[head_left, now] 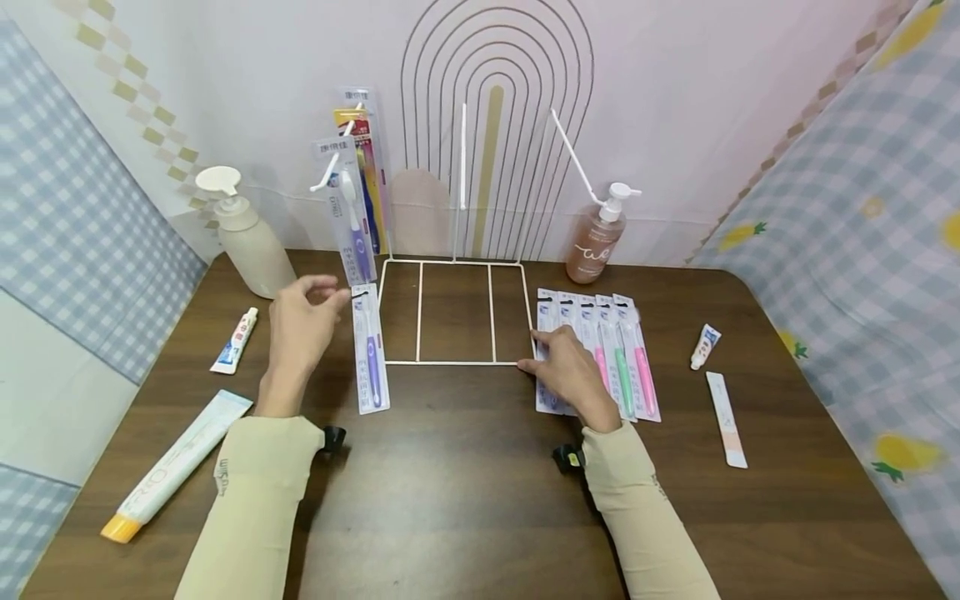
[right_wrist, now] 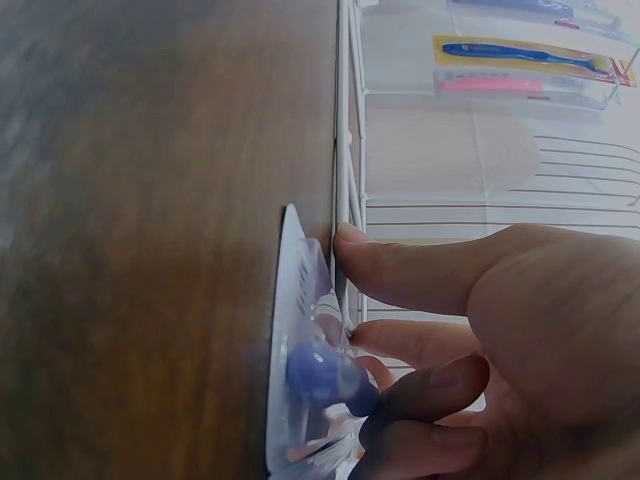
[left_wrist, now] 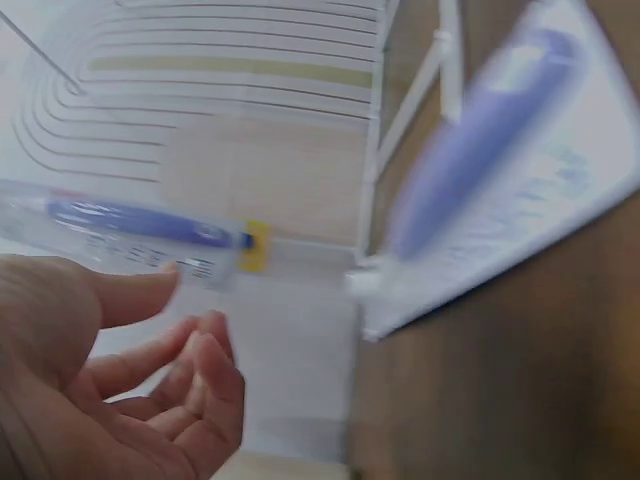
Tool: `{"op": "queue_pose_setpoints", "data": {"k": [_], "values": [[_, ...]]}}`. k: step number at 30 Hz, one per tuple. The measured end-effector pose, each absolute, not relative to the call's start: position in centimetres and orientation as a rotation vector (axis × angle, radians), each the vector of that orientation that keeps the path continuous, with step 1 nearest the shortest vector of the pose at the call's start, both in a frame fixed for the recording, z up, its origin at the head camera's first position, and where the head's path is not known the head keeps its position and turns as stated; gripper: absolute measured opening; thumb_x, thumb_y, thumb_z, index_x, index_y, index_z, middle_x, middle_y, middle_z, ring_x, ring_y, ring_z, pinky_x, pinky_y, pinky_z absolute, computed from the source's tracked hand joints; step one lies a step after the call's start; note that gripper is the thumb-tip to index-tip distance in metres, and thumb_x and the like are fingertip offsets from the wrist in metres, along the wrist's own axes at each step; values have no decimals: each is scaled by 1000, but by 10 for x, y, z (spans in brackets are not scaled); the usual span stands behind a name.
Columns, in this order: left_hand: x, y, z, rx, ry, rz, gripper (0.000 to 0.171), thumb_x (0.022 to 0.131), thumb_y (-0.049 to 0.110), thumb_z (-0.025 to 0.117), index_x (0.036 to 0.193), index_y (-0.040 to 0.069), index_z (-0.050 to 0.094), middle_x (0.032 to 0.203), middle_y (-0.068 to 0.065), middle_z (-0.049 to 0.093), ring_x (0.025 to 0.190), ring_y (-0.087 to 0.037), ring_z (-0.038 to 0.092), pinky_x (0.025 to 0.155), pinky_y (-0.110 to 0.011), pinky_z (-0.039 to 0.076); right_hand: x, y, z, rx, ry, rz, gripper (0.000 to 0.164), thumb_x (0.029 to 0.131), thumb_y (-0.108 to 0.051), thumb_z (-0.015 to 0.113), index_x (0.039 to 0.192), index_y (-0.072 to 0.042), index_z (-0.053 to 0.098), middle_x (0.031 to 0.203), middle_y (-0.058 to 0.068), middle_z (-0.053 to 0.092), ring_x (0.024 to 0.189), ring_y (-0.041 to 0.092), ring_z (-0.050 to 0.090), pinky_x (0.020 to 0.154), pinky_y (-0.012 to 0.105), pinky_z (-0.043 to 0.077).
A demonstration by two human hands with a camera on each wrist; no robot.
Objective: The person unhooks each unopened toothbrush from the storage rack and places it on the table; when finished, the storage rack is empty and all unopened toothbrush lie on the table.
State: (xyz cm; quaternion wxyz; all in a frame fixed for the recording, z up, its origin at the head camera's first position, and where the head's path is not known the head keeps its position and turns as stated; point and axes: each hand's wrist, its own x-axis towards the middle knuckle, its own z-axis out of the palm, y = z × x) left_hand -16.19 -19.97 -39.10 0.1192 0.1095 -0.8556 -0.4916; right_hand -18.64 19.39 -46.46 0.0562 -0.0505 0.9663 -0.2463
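My left hand (head_left: 303, 321) is raised beside the packaged toothbrushes on the left hook, its fingers loosely bent and nothing between them. Right in front of it hangs a purple toothbrush in its blister pack (head_left: 352, 212). Below the hand, another purple toothbrush pack (head_left: 371, 350) lies on the table against the rack's left side. With thumb and fingers, my right hand (head_left: 566, 367) holds the front right corner of the white wire display rack (head_left: 453, 363). Under that hand, a row of toothbrush packs (head_left: 621, 358) is partly covered; a purple handle (right_wrist: 320, 372) shows close to the fingers.
A pale pump bottle (head_left: 255, 246) stands back left and a pinkish one (head_left: 596, 246) back right. Toothpaste tubes (head_left: 176, 467) lie at the left, with a small tube (head_left: 705, 347) and narrow sachet (head_left: 726, 419) at the right. Two more rack hooks (head_left: 462, 158) stick out forward.
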Motion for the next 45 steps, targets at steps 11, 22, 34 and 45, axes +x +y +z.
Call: {"op": "queue_pose_setpoints", "data": {"k": [11, 22, 34, 45], "values": [[-177, -183, -336, 177, -2190, -1641, 40, 111, 18, 77, 145, -2, 74, 137, -19, 78, 66, 1, 64, 65, -13, 55, -191, 199, -470, -149, 2914, -731, 74, 100, -43, 89, 163, -16, 65, 148, 25, 63, 107, 33, 65, 79, 40, 52], [-185, -179, -337, 135, -2079, -1694, 24, 109, 11, 78, 123, -8, 82, 87, 23, 73, 55, 4, 60, 56, -15, 47, -196, 199, -480, -163, 2912, -739, 74, 100, -44, 89, 163, -15, 65, 146, 24, 64, 106, 33, 66, 78, 39, 51], [-180, -162, -335, 34, -2148, -1717, 23, 108, 12, 80, 121, -7, 82, 88, 9, 78, 61, -2, 62, 59, -17, 53, -192, 198, -473, -159, 2906, -754, 72, 99, -43, 90, 162, -16, 67, 145, 26, 65, 103, 32, 65, 75, 41, 51], [-160, -163, -366, 152, -2417, -1607, 26, 109, 19, 78, 120, -3, 83, 116, -27, 85, 88, -5, 66, 79, -19, 50, -198, 202, -481, -158, 2905, -742, 73, 99, -45, 89, 163, -16, 66, 146, 24, 65, 107, 32, 66, 80, 39, 51]]}}
